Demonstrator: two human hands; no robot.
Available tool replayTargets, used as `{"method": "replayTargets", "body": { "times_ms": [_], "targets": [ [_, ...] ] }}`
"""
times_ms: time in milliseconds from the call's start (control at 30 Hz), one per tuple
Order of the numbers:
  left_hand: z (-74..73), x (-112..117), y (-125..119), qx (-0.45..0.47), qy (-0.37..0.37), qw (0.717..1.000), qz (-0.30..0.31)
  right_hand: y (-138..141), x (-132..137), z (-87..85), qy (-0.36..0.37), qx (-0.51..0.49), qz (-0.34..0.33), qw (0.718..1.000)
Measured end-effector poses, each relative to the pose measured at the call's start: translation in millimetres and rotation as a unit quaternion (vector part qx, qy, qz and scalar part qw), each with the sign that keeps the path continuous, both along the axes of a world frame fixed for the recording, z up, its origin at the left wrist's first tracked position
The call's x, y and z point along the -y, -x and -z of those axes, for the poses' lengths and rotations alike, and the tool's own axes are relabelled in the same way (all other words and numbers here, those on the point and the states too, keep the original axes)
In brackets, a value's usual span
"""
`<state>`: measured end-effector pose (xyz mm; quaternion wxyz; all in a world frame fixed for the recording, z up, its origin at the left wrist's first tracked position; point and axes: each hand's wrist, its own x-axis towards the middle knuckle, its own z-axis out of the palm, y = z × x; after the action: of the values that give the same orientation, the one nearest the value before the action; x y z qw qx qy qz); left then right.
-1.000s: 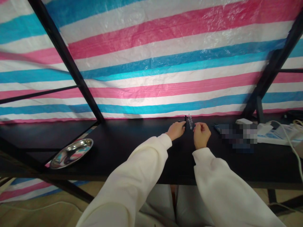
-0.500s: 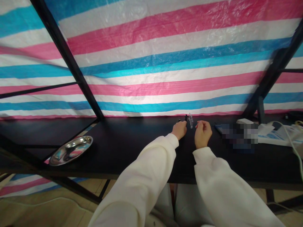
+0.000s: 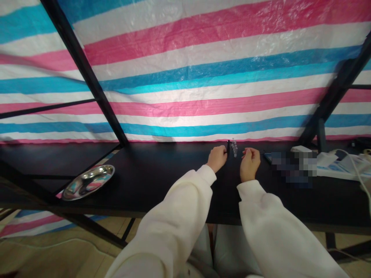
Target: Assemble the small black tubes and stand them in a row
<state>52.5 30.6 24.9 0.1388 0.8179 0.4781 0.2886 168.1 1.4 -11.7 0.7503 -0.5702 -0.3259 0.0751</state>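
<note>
My left hand (image 3: 217,158) is curled at the back of the black table. Its fingertips are closed against a thin black stick (image 3: 228,146), whose exact kind is too small to tell. Just right of the stick lies a short row of small clear pieces (image 3: 234,148). Across that row, my right hand (image 3: 250,163) has its thumb and fingers pinched together. Whatever may be between those fingertips is hidden or too small to see.
A shiny oval metal dish (image 3: 88,182) sits at the left. To the right are a blurred-out dark item (image 3: 292,166), a small white box (image 3: 300,149), white packaging (image 3: 336,170) and a cable (image 3: 358,170). Black frame posts (image 3: 84,73) stand before a striped sheet (image 3: 185,69).
My left hand has shifted slightly left and turned, so more of the black stick shows. My right hand stays nearly in place, still pinched.
</note>
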Motion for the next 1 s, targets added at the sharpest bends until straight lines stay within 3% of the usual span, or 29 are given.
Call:
{"method": "replayTargets", "body": {
  "times_ms": [133, 267, 367, 667, 867, 1000],
  "targets": [
    [-1.6, 11, 30, 0.166, 0.068, 0.983, -0.034, -4, -10, 12.2, 0.087, -0.032, -0.009, 0.996],
    [10.4, 15, 49, 0.314, 0.166, 0.934, -0.025, -8, -20, 24.1, 0.170, -0.048, -0.038, 0.984],
    [19.6, 15, 53, 0.376, 0.233, 0.896, -0.032, -15, -27, 29.5, 0.204, -0.030, -0.033, 0.978],
    [22.0, 17, 55, 0.395, 0.272, 0.876, -0.042, -29, -48, 31.1, 0.313, 0.157, -0.006, 0.937],
    [24.7, 19, 55, 0.391, 0.285, 0.874, -0.049, -25, -52, 33.4, 0.286, 0.196, 0.030, 0.938],
    [24.2, 20, 55, 0.411, 0.292, 0.862, -0.048, -23, -53, 30.5, 0.307, 0.204, 0.039, 0.929]
  ]
}}
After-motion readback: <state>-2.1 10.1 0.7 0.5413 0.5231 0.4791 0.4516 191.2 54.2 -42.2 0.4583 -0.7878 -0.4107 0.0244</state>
